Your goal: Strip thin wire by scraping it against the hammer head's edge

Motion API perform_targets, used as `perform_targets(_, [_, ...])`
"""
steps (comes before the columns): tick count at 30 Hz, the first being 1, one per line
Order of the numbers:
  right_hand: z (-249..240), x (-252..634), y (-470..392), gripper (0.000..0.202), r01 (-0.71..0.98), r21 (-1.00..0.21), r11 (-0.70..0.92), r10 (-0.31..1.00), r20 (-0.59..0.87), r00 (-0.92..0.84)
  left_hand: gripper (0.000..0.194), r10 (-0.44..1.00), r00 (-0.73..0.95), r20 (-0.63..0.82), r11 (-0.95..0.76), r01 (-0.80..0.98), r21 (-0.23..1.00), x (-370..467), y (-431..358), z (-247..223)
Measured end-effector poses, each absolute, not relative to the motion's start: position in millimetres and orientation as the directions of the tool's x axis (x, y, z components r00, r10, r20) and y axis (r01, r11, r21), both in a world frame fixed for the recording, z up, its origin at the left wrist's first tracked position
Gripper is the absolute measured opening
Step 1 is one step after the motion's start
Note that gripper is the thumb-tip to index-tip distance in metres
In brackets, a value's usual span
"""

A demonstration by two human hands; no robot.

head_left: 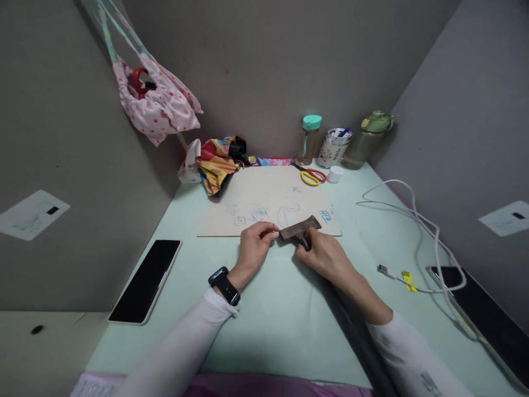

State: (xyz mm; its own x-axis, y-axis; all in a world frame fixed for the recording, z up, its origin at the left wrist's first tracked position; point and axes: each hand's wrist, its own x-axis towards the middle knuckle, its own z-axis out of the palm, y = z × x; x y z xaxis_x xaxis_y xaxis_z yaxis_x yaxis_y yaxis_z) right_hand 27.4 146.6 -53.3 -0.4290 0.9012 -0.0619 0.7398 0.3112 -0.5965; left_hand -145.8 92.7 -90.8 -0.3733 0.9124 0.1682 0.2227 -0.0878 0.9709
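In the head view, my right hand [324, 252] is closed round the handle end of a small dark brown, pistol-shaped object [298, 228]. Its blunt end points left, towards my left hand [257, 245]. The fingertips of my left hand are pinched together right beside that end; whatever they hold is too small to make out. Both hands are just over the front edge of a pale board [215, 220] with blue pen marks. A black watch is on my left wrist.
A phone [146, 281] lies at left, another dark device [487, 320] at right beside a white cable [437, 242]. Scissors [311, 176], a white cap [335, 175], a pen cup [333, 149], two bottles and a colourful folded umbrella [217, 165] stand or lie behind. A dotted bag [159, 102] hangs upper left.
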Motion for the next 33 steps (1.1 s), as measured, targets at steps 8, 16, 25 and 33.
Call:
perform_targets(8, [-46.1,40.1,157.7,0.042,0.237,-0.969,-0.064,0.904,-0.157,-0.398,0.011,0.932,-0.332,0.146,-0.029,0.335,0.942,-149.7,91.2,-84.7])
perform_targets(16, [-37.3,29.8,148.1,0.042,0.047,-0.979,-0.196,0.849,-0.194,-0.492,0.014,0.943,-0.307,0.127,0.029,0.459,0.888,-145.1,93.7,-87.0])
perform_targets(25, [-28.4,27.0,132.5,0.033,0.352,-0.928,0.124,0.822,-0.103,-0.560,0.017,0.959,-0.270,0.085,0.032,0.403,0.915,-146.1,96.7,-90.8])
perform_targets(33, [-7.5,22.9,135.9,0.016,0.596,-0.632,0.494,0.781,0.022,-0.624,0.012,0.964,-0.266,0.016,0.060,0.274,0.960,-144.2,96.9,-91.9])
